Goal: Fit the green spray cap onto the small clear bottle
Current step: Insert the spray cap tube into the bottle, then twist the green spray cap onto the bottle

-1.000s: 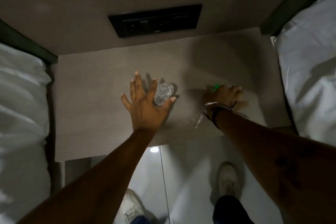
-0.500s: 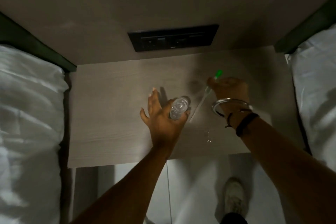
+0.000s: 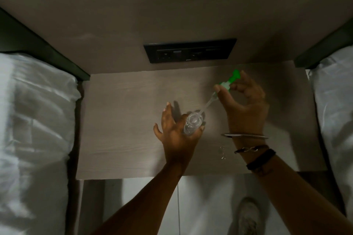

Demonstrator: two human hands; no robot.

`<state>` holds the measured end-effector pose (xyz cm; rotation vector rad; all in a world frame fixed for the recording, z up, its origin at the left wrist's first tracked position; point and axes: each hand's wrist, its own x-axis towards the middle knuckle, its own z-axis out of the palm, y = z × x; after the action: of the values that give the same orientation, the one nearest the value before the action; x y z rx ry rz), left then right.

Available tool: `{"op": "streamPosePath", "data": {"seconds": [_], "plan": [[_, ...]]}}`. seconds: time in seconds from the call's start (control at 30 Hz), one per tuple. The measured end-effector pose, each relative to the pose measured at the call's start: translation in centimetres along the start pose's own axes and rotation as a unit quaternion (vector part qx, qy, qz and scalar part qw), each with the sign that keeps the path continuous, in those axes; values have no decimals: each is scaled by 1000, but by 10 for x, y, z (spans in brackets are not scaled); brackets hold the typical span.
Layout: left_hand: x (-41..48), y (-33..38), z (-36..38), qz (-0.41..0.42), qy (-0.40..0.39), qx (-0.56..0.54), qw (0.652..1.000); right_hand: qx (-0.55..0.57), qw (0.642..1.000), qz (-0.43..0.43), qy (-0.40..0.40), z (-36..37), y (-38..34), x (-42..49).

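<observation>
My left hand (image 3: 176, 133) holds the small clear bottle (image 3: 193, 123) just above the wooden nightstand (image 3: 124, 116), its open mouth turned up toward me. My right hand (image 3: 242, 105) pinches the green spray cap (image 3: 230, 80) up and to the right of the bottle. The cap's clear dip tube (image 3: 207, 106) slants down to the left, and its tip reaches the bottle's mouth. The cap itself stays well apart from the bottle's neck.
A black socket panel (image 3: 190, 50) is set in the wall behind the nightstand. White bedding lies on the left (image 3: 34, 129) and on the right (image 3: 336, 110). A few water drops (image 3: 222, 151) sit on the wood near my right wrist. A shoe (image 3: 248, 215) shows on the floor below.
Both hands lifted off the nightstand. My left hand closed around the bottle and raised it. My right hand picked up the cap and brought its tube over to the bottle's mouth.
</observation>
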<state>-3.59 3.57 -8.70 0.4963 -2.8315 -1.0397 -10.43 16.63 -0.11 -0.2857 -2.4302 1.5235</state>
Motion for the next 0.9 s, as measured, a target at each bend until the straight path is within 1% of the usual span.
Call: {"op": "streamPosePath", "data": {"seconds": [0.07,0.1,0.13,0.2,0.23,0.3,0.37,0.5,0.6,0.67,0.8,0.9], "plan": [[0,2,2,5,-9,15,1000,-42,997,-57,-11,-2,-1,-5],[1,2,2,5,-10,30,999,-60,994,-83,-29,-2,0,-8],[1,-1,3,5,-9,45,999,-85,989,-110,-59,1,5,-12],[1,-4,4,6,-5,49,999,-148,964,-173,-140,7,21,-24],[0,-4,3,11,-5,44,999,-174,950,-189,-179,9,29,-30],[1,-3,4,23,-10,52,998,-214,934,-175,-226,9,40,-35],[2,-5,3,22,-10,67,997,-236,931,-153,-235,8,42,-34],[5,-6,4,16,6,23,1000,-260,913,-164,-268,10,37,-24],[4,-5,2,9,14,12,1000,-254,905,-176,-292,14,37,-24],[5,-4,2,10,10,3,1000,-248,907,-183,-286,15,41,-24],[5,-9,5,30,-15,17,999,-314,905,-175,-226,19,41,-26],[5,-9,2,25,2,0,1000,-311,906,-164,-237,23,35,-29]]}}
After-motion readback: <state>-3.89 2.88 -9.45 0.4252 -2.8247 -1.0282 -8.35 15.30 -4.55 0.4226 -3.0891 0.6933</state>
